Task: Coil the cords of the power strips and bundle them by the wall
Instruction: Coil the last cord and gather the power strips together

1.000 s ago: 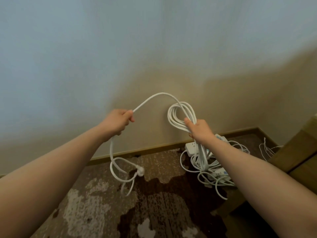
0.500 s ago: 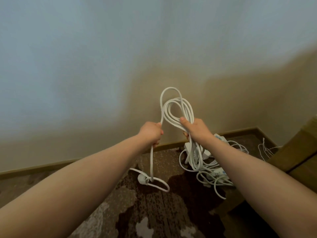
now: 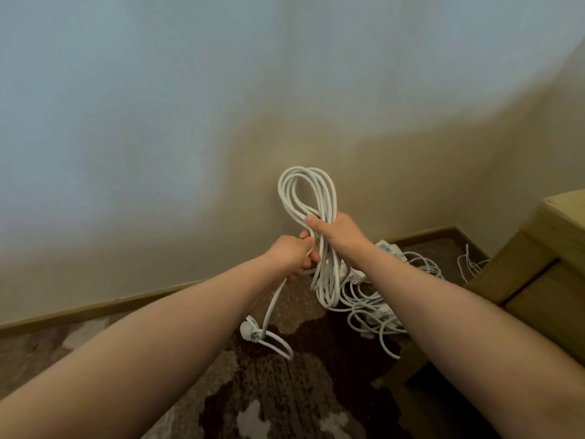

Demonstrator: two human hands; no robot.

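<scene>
A white cord [image 3: 308, 198] stood gathered into a tall, narrow coil of several loops, upright before the wall. Its loose tail dropped toward seven o'clock, ending in a white plug [image 3: 250, 333] above the floor. At four o'clock, white power strips [image 3: 390, 252] lay tangled in loose cords.

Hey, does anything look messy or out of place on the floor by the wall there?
Yes. A tangle of loose white cords sprawls around the power strips near the baseboard, not yet coiled. The plug end of the cord being coiled dangles in a loose loop.
</scene>
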